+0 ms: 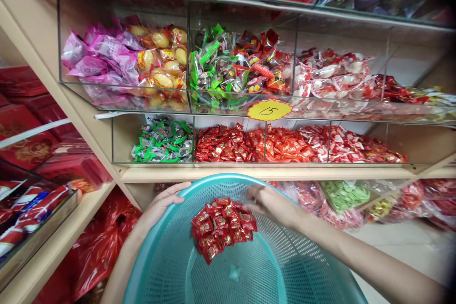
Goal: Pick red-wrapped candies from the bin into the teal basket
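A teal plastic basket with perforated walls is tilted toward me below the shelves. My left hand grips its upper left rim, with the fingers over the edge. Inside the basket lies a pile of small red-wrapped candies, gold print on the wrappers. My right hand is over the basket's far right wall, just beside the pile. Its fingers are loosely curled and apart, and I see nothing held in them. The bin of similar red candies stands straight ahead, behind the basket's rim.
Clear-walled bins hold green-wrapped candies, orange-red packets and purple-wrapped sweets. A yellow price tag marked 15 hangs on the upper bin. Red bags are at lower left; bagged sweets sit beneath the wooden shelf edge.
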